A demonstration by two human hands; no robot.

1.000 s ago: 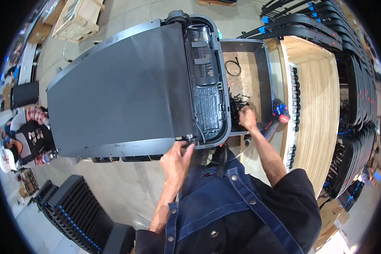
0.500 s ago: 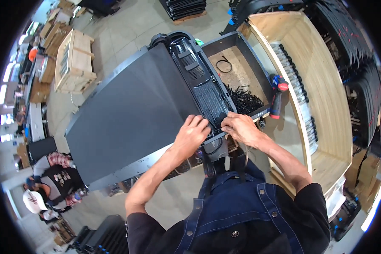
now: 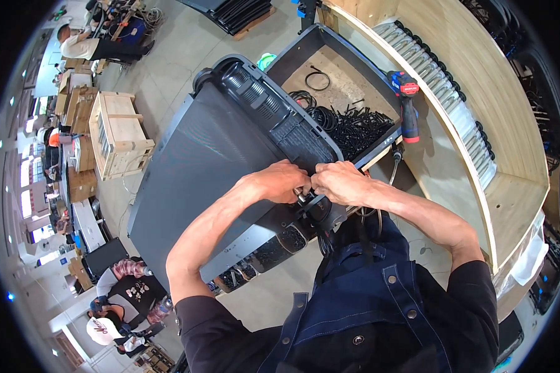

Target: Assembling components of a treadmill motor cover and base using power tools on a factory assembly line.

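Observation:
Before me lies a large dark treadmill-like deck with a smooth black belt surface and a plastic housing along its right end. Both hands meet at the housing's near corner. My left hand is closed, with its fingertips pinched beside a small shiny metal piece. Close against it, my right hand is also closed, fingers bent at the same corner. Whatever they pinch is mostly hidden by the fingers. Just below hangs a dark rounded part, near my apron.
Right of the housing, a drawer-like tray holds black screws and coiled black cables. A red and blue power driver rests by its rim. Further right, a wooden crate contains rows of metal rods. Co-workers are at far and lower left.
My hands have come together and moved slightly toward the near edge, with my left hand turned sideways. My head has shifted, so the whole scene sits differently in view.

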